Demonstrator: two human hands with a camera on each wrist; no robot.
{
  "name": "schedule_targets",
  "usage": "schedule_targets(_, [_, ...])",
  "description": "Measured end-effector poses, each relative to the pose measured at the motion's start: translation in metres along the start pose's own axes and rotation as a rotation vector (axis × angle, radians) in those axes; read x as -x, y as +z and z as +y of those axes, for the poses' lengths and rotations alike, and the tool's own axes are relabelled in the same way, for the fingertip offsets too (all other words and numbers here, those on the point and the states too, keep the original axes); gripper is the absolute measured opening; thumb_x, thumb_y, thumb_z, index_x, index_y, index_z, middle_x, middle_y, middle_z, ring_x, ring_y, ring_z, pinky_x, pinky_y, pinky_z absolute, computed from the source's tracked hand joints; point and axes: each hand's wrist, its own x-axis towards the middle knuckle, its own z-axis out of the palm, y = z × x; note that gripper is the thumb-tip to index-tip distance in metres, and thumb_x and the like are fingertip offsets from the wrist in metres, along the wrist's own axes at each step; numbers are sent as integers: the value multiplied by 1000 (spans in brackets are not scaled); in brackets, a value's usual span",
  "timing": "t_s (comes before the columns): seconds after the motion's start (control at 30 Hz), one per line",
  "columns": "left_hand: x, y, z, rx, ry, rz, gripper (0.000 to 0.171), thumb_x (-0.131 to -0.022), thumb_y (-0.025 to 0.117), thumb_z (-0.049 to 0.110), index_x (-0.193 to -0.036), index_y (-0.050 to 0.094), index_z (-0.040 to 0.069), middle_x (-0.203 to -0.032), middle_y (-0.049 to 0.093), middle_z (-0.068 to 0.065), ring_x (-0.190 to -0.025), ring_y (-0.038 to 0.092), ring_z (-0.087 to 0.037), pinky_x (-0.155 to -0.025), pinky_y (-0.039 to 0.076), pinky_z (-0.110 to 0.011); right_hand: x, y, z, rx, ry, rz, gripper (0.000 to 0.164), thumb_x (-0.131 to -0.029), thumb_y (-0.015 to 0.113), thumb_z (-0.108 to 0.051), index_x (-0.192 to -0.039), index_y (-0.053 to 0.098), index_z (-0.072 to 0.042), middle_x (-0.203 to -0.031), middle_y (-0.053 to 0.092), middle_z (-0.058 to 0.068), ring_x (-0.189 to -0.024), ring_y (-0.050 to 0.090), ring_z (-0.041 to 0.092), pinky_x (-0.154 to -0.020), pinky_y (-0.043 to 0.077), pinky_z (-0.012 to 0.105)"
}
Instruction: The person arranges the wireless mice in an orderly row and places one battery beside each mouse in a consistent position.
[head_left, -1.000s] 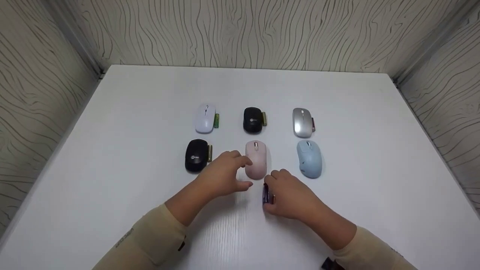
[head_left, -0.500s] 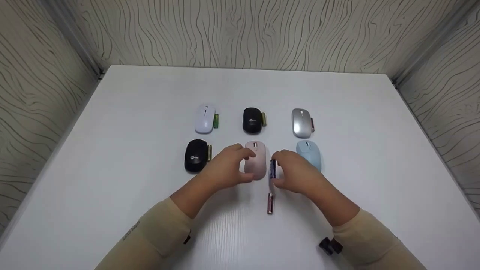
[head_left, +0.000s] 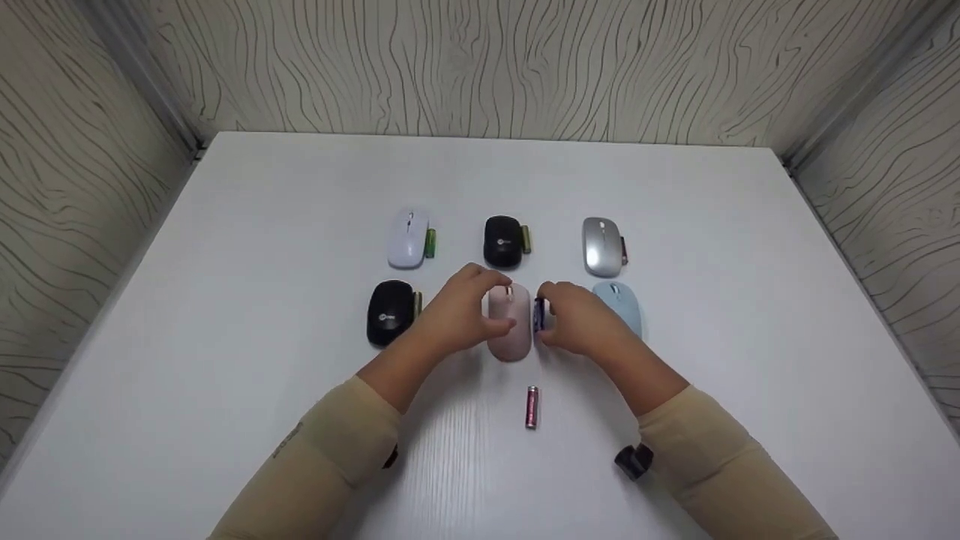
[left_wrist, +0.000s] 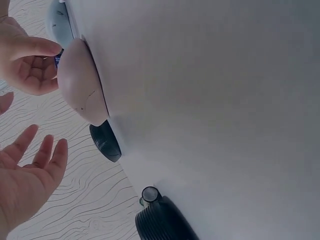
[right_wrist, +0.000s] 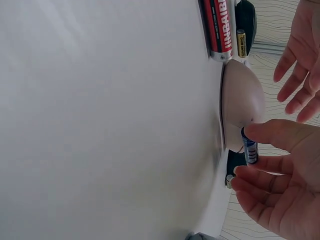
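My right hand (head_left: 583,319) pinches a small blue battery (right_wrist: 250,147) by its ends, thumb against one end and a fingertip against the other. The battery is close to the right side of a pink computer mouse (head_left: 508,346); whether it touches the table is unclear. Hovering at the mouse's left side, my left hand (head_left: 459,311) has spread, loosely bent fingers and nothing in them. In the left wrist view its fingers (left_wrist: 44,152) stand apart from the mouse. A red battery (head_left: 532,407) lies on the table nearer to me, below the mouse.
A black mouse (head_left: 389,313) with a battery beside it lies left of my left hand. Partly behind my right hand is a light blue mouse (head_left: 619,300). Farther back lie a white mouse (head_left: 409,238), another black mouse (head_left: 502,241) and a silver mouse (head_left: 602,246), each with a battery alongside.
My right hand has left the red battery on the table and carried the blue one forward to the pink mouse's right side. My left hand has shifted slightly forward and right.
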Motion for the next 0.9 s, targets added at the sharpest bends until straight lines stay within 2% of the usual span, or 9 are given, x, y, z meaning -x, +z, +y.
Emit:
schedule_targets(0.17, [-4, 4, -3, 39, -25, -15, 55, -76, 73, 28, -125, 53, 13, -125, 46, -6, -114, 47, -18, -97, 38, -30, -8, 4, 0, 18, -2, -5, 46, -72, 74, -19, -111, 56, -4, -92, 60, 9, -85, 56, 25, -76, 47, 41])
schedule_targets(0.5, [-8, 10, -4, 66, 7, -48, 56, -76, 73, 24, -125, 52, 10, -125, 46, -9, -113, 47, -18, -98, 37, -29, -17, 9, 3, 46, -21, 2, 35, -72, 72, -16, -103, 58, -7, -90, 61, 9, -82, 56, 25, -75, 47, 40])
schedule_targets(0.9, [-8, 11, -4, 52, -5, -61, 55, -76, 72, 26, -126, 52, 12, -125, 45, -8, -114, 46, -18, -98, 37, -30, -17, 9, 2, 54, -15, -13, 42, -75, 71, -18, -113, 56, -7, -98, 62, 12, -91, 58, 28, -81, 47, 42])
